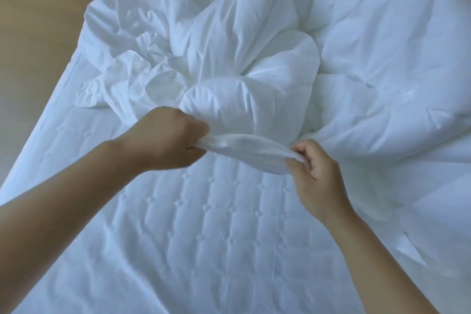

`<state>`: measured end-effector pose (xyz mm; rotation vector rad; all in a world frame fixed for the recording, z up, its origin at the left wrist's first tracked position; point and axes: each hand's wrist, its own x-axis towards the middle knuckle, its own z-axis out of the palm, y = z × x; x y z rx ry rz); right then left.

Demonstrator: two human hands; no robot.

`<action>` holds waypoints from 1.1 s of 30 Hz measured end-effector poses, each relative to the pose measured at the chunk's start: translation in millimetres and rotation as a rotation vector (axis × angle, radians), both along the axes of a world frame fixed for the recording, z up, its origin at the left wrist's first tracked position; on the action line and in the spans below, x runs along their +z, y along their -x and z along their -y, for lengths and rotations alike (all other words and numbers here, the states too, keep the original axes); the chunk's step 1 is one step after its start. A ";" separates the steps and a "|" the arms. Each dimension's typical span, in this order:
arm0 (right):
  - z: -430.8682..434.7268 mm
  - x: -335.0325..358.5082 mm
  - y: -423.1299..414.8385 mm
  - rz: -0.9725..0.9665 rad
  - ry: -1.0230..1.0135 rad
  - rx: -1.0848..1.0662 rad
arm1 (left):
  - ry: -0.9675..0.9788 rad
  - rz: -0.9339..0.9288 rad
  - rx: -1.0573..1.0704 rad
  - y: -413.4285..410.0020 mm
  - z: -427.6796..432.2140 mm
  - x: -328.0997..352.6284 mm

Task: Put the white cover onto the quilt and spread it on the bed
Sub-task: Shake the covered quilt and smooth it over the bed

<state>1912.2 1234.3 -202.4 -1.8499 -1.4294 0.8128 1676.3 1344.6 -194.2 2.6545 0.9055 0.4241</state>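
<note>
Head: two hands [165, 139] [314, 173] (one cover [244, 146])

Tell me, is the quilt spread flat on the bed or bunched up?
Bunched up. The quilt sits in a crumpled heap on the bed; left hand and right hand grip its near edge.

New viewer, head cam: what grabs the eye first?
The left hand and right hand at centre each grip the white cover, its edge stretched between them. Behind it the quilt lies bunched in a heap; the stitched bed fills the foreground, wooden floor far left.
</note>
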 end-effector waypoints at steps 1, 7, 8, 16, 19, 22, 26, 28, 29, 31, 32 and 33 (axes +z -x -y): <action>-8.1 5.5 5.2 0.019 0.009 0.072 | -0.044 0.004 -0.027 4.5 8.7 13.9; -40.6 24.0 42.8 0.041 -0.030 0.415 | -0.035 0.001 -0.053 -8.5 26.5 53.5; -44.9 24.8 43.2 0.006 -0.024 0.368 | 0.110 0.046 0.024 -8.2 14.1 50.6; -82.1 25.0 45.2 -0.123 -0.100 -0.013 | 0.446 0.114 0.628 -0.9 -104.9 -52.6; -92.2 30.5 38.3 -0.134 -0.109 -0.050 | 0.388 -0.472 0.594 17.1 -131.4 -83.6; -97.2 26.4 38.1 -0.102 -0.091 -0.030 | 0.421 -0.570 0.504 17.7 -138.4 -93.0; -104.3 20.2 41.5 -0.007 -0.028 -0.040 | 0.380 -0.371 0.498 14.0 -118.4 -84.3; -105.3 19.1 46.2 0.037 0.004 -0.036 | 0.339 -0.378 0.493 16.8 -103.1 -79.4; -104.2 20.3 49.8 0.059 0.029 -0.013 | 0.307 -0.394 0.484 18.0 -94.3 -71.3; -98.1 24.4 59.0 0.093 0.126 0.101 | 0.226 -0.428 0.439 20.7 -75.3 -46.3; -91.9 27.2 64.6 0.090 0.198 0.189 | 0.164 -0.444 0.415 21.6 -62.9 -30.1; -83.3 29.7 70.1 0.080 0.269 0.281 | 0.091 -0.448 0.397 24.3 -47.5 -13.3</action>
